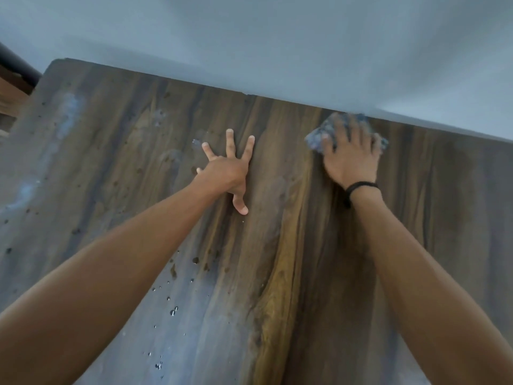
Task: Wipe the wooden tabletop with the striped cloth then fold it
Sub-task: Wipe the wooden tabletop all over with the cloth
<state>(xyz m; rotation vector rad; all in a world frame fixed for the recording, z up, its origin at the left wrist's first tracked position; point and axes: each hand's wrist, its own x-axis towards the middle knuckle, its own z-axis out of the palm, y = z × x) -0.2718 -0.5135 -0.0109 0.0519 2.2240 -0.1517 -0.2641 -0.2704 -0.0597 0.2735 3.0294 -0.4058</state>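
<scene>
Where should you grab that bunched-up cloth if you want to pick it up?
Probably the loose corner of the cloth poking out beside the right hand. Come from the left with the free left hand: the wall blocks the far side, and the right hand presses flat over the middle.

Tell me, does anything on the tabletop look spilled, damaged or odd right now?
Yes. Water droplets and dark spots are scattered over the near-left part of the tabletop, and pale smears run along its left side: unwiped mess, not visible damage. The cloth is bunched under the right hand at the far edge by the wall.
</scene>
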